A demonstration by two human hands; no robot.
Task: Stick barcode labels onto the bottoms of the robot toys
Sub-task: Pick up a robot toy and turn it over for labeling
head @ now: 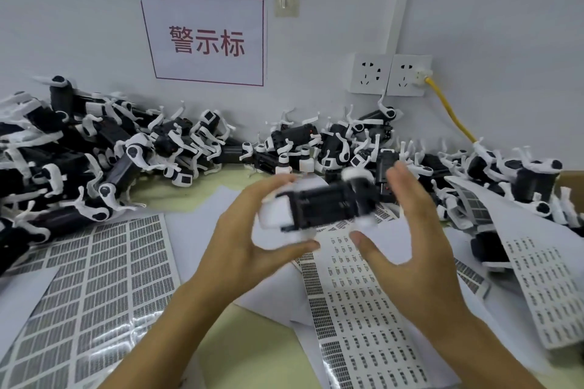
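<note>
One black-and-white robot toy, blurred, is held above the table between both hands. The left hand cups its white end, fingers curled around it; the right hand is spread open beside it, whether touching is unclear. Barcode label sheets lie beneath, toy piles behind.

Blurred black-and-white robot toy on its side above barcode label sheets, more toys heaped behind.
</note>
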